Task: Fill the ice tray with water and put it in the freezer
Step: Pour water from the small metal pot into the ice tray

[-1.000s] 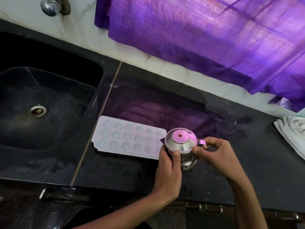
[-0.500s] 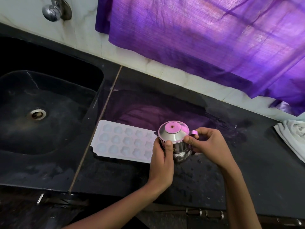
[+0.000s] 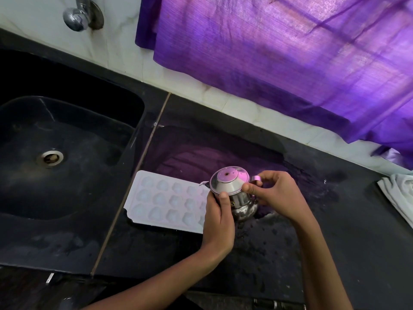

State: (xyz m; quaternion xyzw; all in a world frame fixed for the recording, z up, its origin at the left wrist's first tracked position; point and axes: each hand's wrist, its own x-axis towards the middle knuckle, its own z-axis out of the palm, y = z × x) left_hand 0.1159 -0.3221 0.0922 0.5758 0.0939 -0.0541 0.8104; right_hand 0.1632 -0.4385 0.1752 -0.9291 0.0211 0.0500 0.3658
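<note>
Ice tray [image 3: 166,202], white with rows of moulded cavities, lies flat on the black counter [image 3: 348,224], just right of the seam that divides the counter from the sink [image 3: 73,135]. Its right end is hidden behind the left hand [image 3: 220,222] and the steel jug [image 3: 234,193]. Whether the cavities hold any water cannot be told from this view.

The steel jug is small and round-bellied, with a domed lid [image 3: 229,181] that reflects purple light. Its small spout points left over the tray's right end, and its base appears to rest on the counter, though the hands hide part of it. The left hand wraps around the jug's body from the near side, fingers curled closed on it and the thumb pressed up against the lid's rim. The right hand [image 3: 279,195] holds the jug from the right, thumb on the edge of the lid and fingers closed around the handle [image 3: 256,178].

Dark wet patches and droplets speckle the counter around and in front of the jug. A purple curtain [image 3: 279,52] hangs over the tiled wall behind. A chrome tap [image 3: 77,15] projects from the wall above the sink, and a white cloth [image 3: 400,193] lies at the counter's far right edge.
</note>
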